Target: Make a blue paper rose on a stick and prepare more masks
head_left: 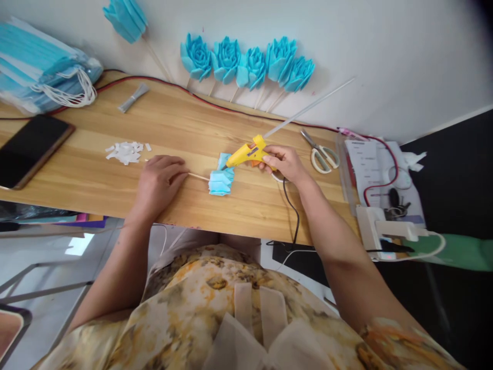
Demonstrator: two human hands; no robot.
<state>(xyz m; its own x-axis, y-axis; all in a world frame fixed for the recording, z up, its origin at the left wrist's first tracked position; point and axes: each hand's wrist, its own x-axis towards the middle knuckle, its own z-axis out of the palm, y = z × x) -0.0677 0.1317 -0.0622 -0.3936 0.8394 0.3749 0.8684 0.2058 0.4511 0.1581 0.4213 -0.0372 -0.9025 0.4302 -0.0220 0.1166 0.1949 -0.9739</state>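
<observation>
Left hand [160, 181] closed around a thin wooden stick [198, 176], its fingers hiding the middle of the shaft; the stick's right end meets a partly formed blue flower head [221, 183] lying near the centre of the wooden tabletop [185, 205]. Right hand [284, 160] gripping a yellow hot-glue gun [246, 153], nozzle at the flower head's far edge; whether it touches cannot be told. The fingers mostly cover the orange trigger [254, 163]; a white loop beneath this hand is too hidden to identify. Cut off at the left: smartphone [33, 149], screen dark, and bagged blue face masks [42, 64]. Cut off at the far edge: one finished flower [127, 20]. Print on the gun's dark label and on the paper sheet [364, 159] at right is too small to read.
</observation>
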